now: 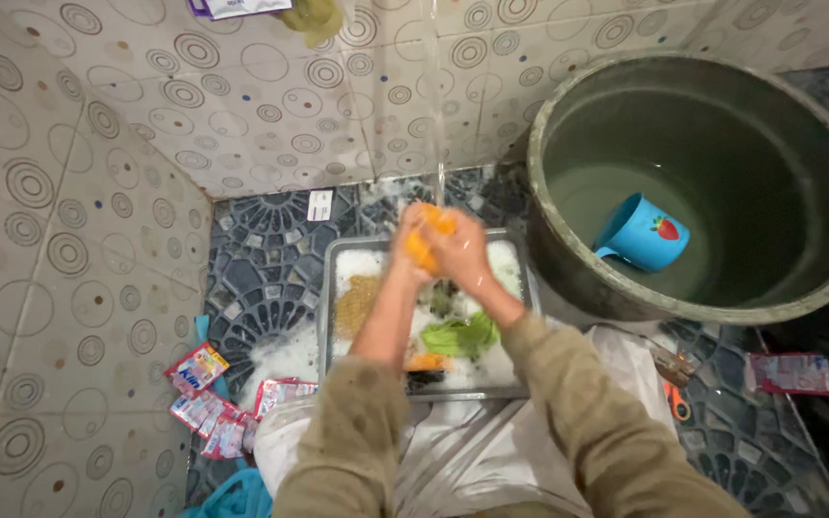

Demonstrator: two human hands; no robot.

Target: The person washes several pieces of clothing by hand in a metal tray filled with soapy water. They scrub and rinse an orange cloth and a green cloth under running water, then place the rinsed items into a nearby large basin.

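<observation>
Both hands meet under a thin stream of water [440,182] falling along the patterned tiled wall, and between them sits a bright orange piece, soft-looking and possibly a sponge or cloth [431,240]; the motion blur leaves its kind uncertain. The left hand [413,251] is curled closed around its lower side, and the right hand [462,251] is wrapped over it from above, so both grip the same orange piece just above the far end of a shallow rectangular metal tray [328,297] on the dark mosaic floor. By the look of it the washing is partway: the tray is full of white foam [362,264], and a green cloth-like piece [461,338], a tan scrubby patch [357,302] and another orange piece [428,363] lie in the suds, seemingly not yet rinsed. To the right stands a large round grey-green tub [549,144] with water and a blue plastic mug [640,233] inside. Small red sachets [205,403] lie on the floor at the left.
</observation>
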